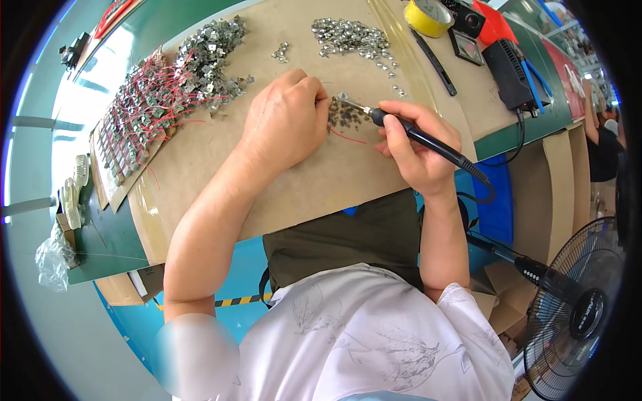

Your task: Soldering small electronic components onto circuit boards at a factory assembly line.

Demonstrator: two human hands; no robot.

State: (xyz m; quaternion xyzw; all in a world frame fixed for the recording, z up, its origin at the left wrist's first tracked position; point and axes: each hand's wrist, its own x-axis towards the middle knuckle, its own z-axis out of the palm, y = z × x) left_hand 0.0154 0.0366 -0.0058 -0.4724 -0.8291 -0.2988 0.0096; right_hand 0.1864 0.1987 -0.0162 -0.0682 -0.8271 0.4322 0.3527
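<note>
My right hand is closed around the black handle of a soldering iron. The iron's metal tip points left and meets a small silvery metal piece over a patch of dark burn marks on the brown board. Just left of the tip, my left hand is closed with its fingers bent together. What it pinches is hidden behind the knuckles. A thin red wire trails out beside that hand across the board.
At the left lies a heap of small metal parts with red wires. Loose metal clips are piled at the far side. A black pen-like tool, yellow tape and a black box are far right. A fan stands lower right.
</note>
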